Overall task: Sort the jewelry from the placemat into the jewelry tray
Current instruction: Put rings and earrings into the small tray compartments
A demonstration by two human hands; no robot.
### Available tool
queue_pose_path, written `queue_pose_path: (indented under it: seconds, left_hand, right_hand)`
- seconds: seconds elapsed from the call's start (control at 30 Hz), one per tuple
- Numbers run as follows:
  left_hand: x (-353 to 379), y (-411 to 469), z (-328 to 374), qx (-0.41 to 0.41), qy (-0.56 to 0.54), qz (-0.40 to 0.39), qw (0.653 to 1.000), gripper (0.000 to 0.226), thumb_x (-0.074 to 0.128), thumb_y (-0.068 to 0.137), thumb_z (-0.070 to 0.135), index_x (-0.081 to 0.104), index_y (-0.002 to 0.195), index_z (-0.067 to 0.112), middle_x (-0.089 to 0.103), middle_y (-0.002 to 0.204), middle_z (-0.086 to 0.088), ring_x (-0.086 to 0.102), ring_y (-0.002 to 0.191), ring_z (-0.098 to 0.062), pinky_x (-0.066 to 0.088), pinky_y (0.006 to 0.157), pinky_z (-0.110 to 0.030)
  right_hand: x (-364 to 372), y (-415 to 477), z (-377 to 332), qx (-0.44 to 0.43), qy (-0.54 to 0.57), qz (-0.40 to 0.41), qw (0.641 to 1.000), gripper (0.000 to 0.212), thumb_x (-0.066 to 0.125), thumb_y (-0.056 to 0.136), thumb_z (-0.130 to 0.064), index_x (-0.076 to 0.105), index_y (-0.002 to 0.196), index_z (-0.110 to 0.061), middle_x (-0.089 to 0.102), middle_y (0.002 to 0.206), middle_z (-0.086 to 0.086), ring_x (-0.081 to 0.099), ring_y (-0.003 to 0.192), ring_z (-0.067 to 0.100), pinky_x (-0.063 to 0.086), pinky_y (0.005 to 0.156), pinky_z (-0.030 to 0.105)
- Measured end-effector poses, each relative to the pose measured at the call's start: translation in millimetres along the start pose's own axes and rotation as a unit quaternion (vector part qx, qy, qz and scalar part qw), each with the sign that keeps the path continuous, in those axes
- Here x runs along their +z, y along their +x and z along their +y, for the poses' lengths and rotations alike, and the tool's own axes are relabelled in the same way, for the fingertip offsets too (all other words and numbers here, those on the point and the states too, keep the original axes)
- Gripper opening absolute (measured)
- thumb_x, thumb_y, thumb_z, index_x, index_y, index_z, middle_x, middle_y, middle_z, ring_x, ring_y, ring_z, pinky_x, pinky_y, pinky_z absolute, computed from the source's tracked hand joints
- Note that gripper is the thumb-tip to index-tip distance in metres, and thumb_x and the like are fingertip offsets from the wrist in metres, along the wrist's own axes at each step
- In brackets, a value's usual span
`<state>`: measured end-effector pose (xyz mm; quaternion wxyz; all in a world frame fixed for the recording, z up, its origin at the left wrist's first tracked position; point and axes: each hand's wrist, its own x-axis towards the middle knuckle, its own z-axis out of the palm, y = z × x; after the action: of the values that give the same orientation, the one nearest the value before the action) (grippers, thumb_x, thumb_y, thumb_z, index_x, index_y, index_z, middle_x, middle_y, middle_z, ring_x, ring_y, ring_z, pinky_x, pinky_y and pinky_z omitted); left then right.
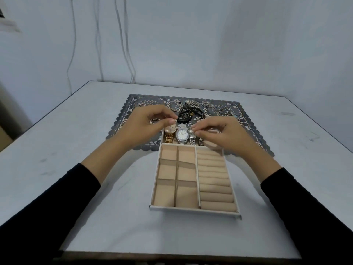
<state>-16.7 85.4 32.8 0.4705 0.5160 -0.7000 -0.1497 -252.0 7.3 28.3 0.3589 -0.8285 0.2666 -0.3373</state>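
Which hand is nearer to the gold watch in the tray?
Left. The left hand has its fingertips close by the far end of the gold watch; the right hand is farther right, beyond the white-faced silver watch.

looks like a bare staged recording room, not a home; plain white table (pixel 80 134) against blank walls (pixel 191 35); loose cables (pixel 122 35) hanging down

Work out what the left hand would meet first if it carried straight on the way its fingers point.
Probably the black bead bracelets on the placemat, just beyond the left hand's fingertips, though depth is unclear.
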Motion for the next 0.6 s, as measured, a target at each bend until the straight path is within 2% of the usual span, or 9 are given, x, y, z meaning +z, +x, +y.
queue_pose_path:
  seconds: [0.13, 0.3, 0.43, 0.6]
  left_hand:
    - [-2.3, -7.0, -2.2, 0.003, 0.008, -0.012, 1.000, 0.015, 0.072, 0.086, 0.015, 0.074, 0.100, 0.009, 0.075, 0.096, 0.001, 0.070, 0.091, -0.013, 0.055, 0.089, -0.030]
    - [-7.3, -10.1, -3.9, -0.002, -0.004, -0.002, 1.000, 0.013, 0.071, 0.086, 0.014, 0.072, 0.099, 0.014, 0.074, 0.095, 0.002, 0.069, 0.091, -0.014, 0.055, 0.086, -0.025]
    - [-9.6, -9.4, -3.2, -0.002, -0.012, 0.001, 1.000, 0.012, 0.071, 0.086, 0.018, 0.071, 0.096, 0.024, 0.073, 0.093, 0.008, 0.069, 0.089, -0.011, 0.053, 0.084, -0.021]
    - [-10.3, -9.1, -2.5, -0.006, -0.016, 0.007, 1.000, 0.014, 0.071, 0.085, 0.020, 0.069, 0.094, 0.031, 0.073, 0.095, 0.008, 0.069, 0.092, -0.010, 0.055, 0.086, -0.024]
  right_hand:
    - [4.3, -0.6, -1.2, -0.017, -0.003, -0.053, 0.998, 0.015, 0.077, 0.078, -0.008, 0.076, 0.093, -0.007, 0.075, 0.093, 0.002, 0.070, 0.092, 0.021, 0.055, 0.087, 0.046]
    - [6.0, -1.2, -8.9, -0.027, -0.030, -0.122, 0.992, 0.015, 0.078, 0.077, -0.010, 0.077, 0.092, -0.011, 0.075, 0.091, 0.000, 0.070, 0.090, 0.013, 0.055, 0.087, 0.039]
    - [6.3, -1.6, -13.3, -0.023, -0.043, -0.154, 0.987, 0.014, 0.078, 0.077, -0.014, 0.078, 0.091, -0.014, 0.075, 0.091, -0.004, 0.070, 0.090, 0.011, 0.056, 0.086, 0.040]
    - [3.7, -0.8, -18.8, -0.015, -0.069, -0.185, 0.980, 0.014, 0.079, 0.077, -0.012, 0.078, 0.090, -0.015, 0.075, 0.090, -0.005, 0.070, 0.087, 0.009, 0.056, 0.084, 0.037]
